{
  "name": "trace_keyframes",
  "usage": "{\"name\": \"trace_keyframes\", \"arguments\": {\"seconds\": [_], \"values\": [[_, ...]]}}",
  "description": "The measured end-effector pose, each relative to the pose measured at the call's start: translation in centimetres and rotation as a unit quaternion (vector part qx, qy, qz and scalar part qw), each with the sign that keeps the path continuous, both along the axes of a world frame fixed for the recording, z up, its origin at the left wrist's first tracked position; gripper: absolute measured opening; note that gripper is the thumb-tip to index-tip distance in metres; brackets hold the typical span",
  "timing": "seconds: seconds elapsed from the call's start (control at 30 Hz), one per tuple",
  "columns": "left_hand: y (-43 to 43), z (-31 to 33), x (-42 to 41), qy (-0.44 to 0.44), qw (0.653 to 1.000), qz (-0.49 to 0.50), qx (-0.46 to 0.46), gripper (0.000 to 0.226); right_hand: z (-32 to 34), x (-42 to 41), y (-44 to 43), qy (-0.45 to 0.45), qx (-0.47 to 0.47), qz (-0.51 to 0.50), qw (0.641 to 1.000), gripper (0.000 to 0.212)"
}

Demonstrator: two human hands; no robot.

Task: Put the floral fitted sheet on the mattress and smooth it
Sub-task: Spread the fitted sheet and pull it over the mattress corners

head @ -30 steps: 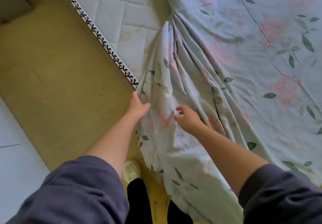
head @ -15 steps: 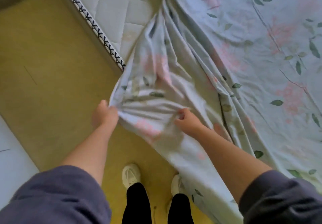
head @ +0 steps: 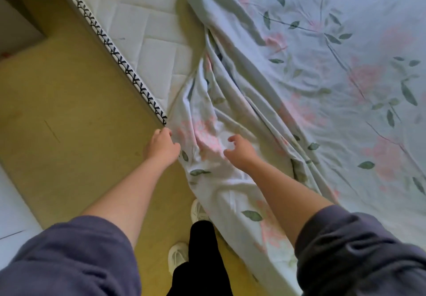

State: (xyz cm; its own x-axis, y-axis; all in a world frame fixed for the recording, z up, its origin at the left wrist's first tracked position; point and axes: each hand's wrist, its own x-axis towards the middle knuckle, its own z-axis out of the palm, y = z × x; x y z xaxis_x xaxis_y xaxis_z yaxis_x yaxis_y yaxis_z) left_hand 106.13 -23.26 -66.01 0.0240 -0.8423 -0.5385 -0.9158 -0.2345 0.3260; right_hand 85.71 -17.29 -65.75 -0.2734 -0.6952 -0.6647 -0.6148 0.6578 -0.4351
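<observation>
Sheet bunches at the mattress corner; left grip seemingly pinches its hem, right grip loosely curled, empty: hook hem under corner, pull taut

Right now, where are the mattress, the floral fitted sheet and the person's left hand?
mattress [head: 143,49], head view, on its bare quilted top.
floral fitted sheet [head: 322,83], head view, on the flat part spread over the mattress.
left hand [head: 161,148], head view, on its back.
</observation>
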Motion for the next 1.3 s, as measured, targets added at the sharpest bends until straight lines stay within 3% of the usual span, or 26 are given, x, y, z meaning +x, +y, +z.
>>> {"name": "trace_keyframes", "arguments": {"seconds": [0.1,0.23,0.37,0.43,0.53,0.7,0.87,0.97,1.1,1.17,1.3], "values": [[-2.7,-0.6,-0.7,0.004,1.000,-0.018,-0.007,0.054,-0.4,-0.4,-2.3,-0.014,0.004,0.024,1.000,0.061],[-5.0,-1.4,-2.4,0.127,0.989,0.031,0.070,0.064,-0.6,-1.6,-3.0,-0.039,0.026,0.038,0.998,0.064],[-5.6,-1.3,-4.8,0.234,0.944,0.153,0.174,0.045,-0.2,-3.1,-3.7,-0.059,0.009,0.012,0.998,0.061],[-5.4,-1.1,-5.5,0.189,0.955,0.151,0.170,0.030,-0.1,-3.5,-4.0,-0.069,0.014,0.006,0.998,0.061],[-6.1,-1.2,-5.5,0.022,0.995,0.092,0.038,0.038,0.1,-4.0,-4.9,-0.074,0.010,0.004,0.997,0.062],[-7.4,-2.2,-5.8,0.086,0.992,0.081,0.047,0.057,-0.8,-4.2,-5.7,-0.062,-0.005,0.004,0.998,0.062],[-7.6,-1.3,-7.8,0.245,0.948,0.145,0.143,0.047,-1.3,-4.2,-5.5,-0.078,-0.018,-0.041,0.996,0.060],[-7.9,-0.3,-8.7,0.301,0.924,0.179,0.155,0.026,-0.9,-4.1,-6.1,-0.092,-0.038,-0.087,0.991,0.058],[-9.3,0.2,-6.6,0.348,0.885,0.280,0.128,0.024,-0.4,-3.3,-7.5,-0.086,-0.006,-0.072,0.994,0.065],[-9.8,0.2,-3.1,0.311,0.884,0.345,0.048,0.031,-0.1,-3.0,-8.0,-0.073,0.037,-0.058,0.995,0.069],[-10.0,0.0,5.7,0.095,0.929,0.358,-0.020,0.022,0.7,-1.4,-9.1,-0.047,0.051,-0.077,0.995,0.059]]}}
